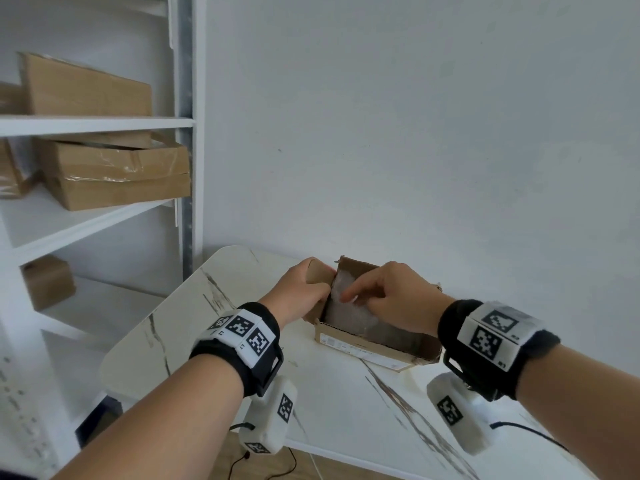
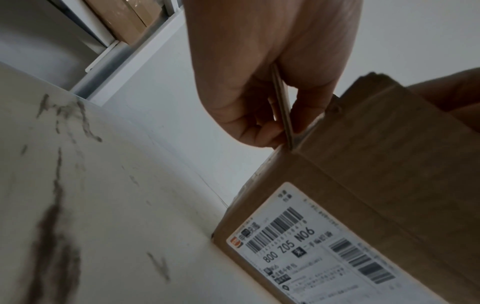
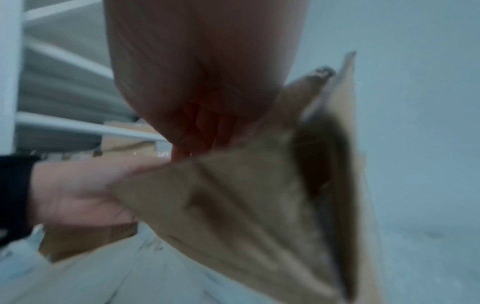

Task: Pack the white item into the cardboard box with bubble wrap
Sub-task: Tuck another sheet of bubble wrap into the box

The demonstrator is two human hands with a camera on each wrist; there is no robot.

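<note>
An open cardboard box (image 1: pixel 367 344) stands on the white marble table (image 1: pixel 242 306) near the wall. Clear bubble wrap (image 1: pixel 343 313) fills its inside; the white item is hidden from view. My left hand (image 1: pixel 301 289) grips the box's left flap (image 1: pixel 320 273) and holds it upright; the left wrist view shows the flap (image 2: pixel 281 107) pinched between thumb and fingers of that hand (image 2: pixel 259 72). My right hand (image 1: pixel 388 296) reaches into the box from the right, its fingertips pinching the bubble wrap. The right wrist view is blurred and shows this hand (image 3: pixel 202 72) bunched over the box (image 3: pixel 246 195).
A shipping label (image 2: pixel 311 246) covers the box's near side. A white shelf unit (image 1: pixel 97 126) to the left holds several cardboard boxes (image 1: pixel 114 171). The wall stands right behind the box. Cables hang below the table's near edge.
</note>
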